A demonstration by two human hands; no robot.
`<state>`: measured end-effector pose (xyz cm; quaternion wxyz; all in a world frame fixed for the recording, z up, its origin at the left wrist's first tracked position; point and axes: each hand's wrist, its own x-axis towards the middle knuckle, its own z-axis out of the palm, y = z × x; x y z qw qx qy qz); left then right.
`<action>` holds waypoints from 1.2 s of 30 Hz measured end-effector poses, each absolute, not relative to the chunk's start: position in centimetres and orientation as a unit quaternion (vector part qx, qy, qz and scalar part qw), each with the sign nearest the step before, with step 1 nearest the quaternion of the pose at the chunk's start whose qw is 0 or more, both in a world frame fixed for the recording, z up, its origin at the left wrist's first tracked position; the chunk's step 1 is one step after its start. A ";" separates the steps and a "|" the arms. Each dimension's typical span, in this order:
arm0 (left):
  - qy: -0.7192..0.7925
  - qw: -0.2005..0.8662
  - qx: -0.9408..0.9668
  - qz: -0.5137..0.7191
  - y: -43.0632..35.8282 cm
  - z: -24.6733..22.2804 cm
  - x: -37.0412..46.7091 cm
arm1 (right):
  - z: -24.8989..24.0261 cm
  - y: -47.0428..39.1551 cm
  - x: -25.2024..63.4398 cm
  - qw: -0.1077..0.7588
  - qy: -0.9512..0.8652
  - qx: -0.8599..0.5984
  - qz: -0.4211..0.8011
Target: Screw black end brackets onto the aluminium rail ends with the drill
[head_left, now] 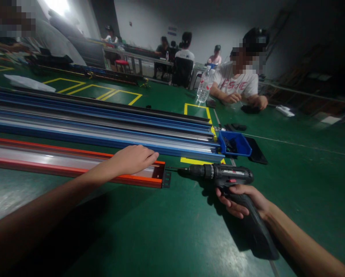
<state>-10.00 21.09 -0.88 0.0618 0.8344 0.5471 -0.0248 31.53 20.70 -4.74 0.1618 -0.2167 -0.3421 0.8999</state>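
A long orange channel profile [145,181] lies across the green table, with a black end cap [167,179] at its right end. My left hand [133,159] lies over the channel near that end, its fingers together and curled over the far rim; some of them are hidden. Wrapped round the handle of a black cordless drill [230,175] is my right hand [241,198]. The drill lies level and points left. Its long thin bit [176,169] reaches to the end cap, seemingly touching it at the upper part.
Several blue and black profiles [103,129] lie parallel behind the orange one. A blue bin [244,148] with dark small parts stands at their right end, beside a dark flat object [257,150]. Farther back are water bottles [203,86] and a seated person [235,82].
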 end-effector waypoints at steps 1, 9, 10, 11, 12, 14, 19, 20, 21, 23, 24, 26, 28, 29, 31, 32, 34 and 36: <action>0.547 0.060 0.835 -0.026 21.1 -0.9 -10.0 | -4.8 20.7 31.6 0.161 -0.343 -0.216 0.900; 0.550 0.061 0.832 -0.036 21.1 -0.9 -10.0 | -4.9 20.6 31.9 0.158 -0.338 -0.221 0.901; 0.550 0.062 0.832 -0.035 21.1 -0.9 -10.0 | -4.9 20.6 31.9 0.159 -0.338 -0.222 0.901; 0.551 0.063 0.832 -0.033 21.1 -0.9 -9.9 | -4.9 20.5 31.9 0.160 -0.337 -0.223 0.901; 0.551 0.063 0.831 -0.031 21.1 -0.9 -9.9 | -4.9 20.5 31.9 0.161 -0.336 -0.223 0.901; 0.550 0.060 0.832 -0.027 21.1 -0.9 -9.9 | -4.9 20.4 31.9 0.163 -0.333 -0.228 0.901; 0.544 0.056 0.837 -0.025 21.1 -1.0 -10.1 | -4.9 20.4 31.9 0.166 -0.331 -0.227 0.901; 0.539 0.053 0.840 -0.025 21.1 -1.1 -10.2 | -4.9 20.5 31.9 0.166 -0.333 -0.226 0.900; 0.533 0.050 0.844 -0.024 21.2 -1.1 -10.2 | -4.9 20.5 31.9 0.166 -0.334 -0.225 0.900; 0.523 0.048 0.851 -0.021 21.2 -1.2 -10.3 | -4.9 20.5 31.9 0.165 -0.333 -0.228 0.900; 0.523 0.049 0.851 -0.020 21.2 -1.2 -10.3 | -4.9 20.5 31.9 0.165 -0.332 -0.230 0.900; 0.534 0.055 0.844 -0.018 21.1 -1.1 -10.2 | -4.9 20.4 31.9 0.165 -0.331 -0.232 0.900; 0.541 0.055 0.839 -0.018 21.1 -1.0 -10.1 | -4.9 20.4 31.9 0.165 -0.331 -0.232 0.900; 0.537 0.051 0.842 -0.021 21.1 -1.0 -10.1 | -4.9 20.3 31.9 0.166 -0.331 -0.232 0.900; 0.526 0.042 0.849 -0.030 21.1 -1.0 -10.1 | -4.9 20.3 31.9 0.164 -0.331 -0.234 0.899; 0.524 0.040 0.850 -0.033 21.1 -1.1 -10.2 | -4.9 20.3 31.9 0.163 -0.332 -0.234 0.899; 0.527 0.044 0.848 -0.032 21.2 -1.2 -10.3 | -4.9 20.4 31.9 0.163 -0.333 -0.238 0.898; 0.532 0.047 0.845 -0.032 21.2 -1.2 -10.2 | -4.9 20.4 32.0 0.164 -0.333 -0.242 0.897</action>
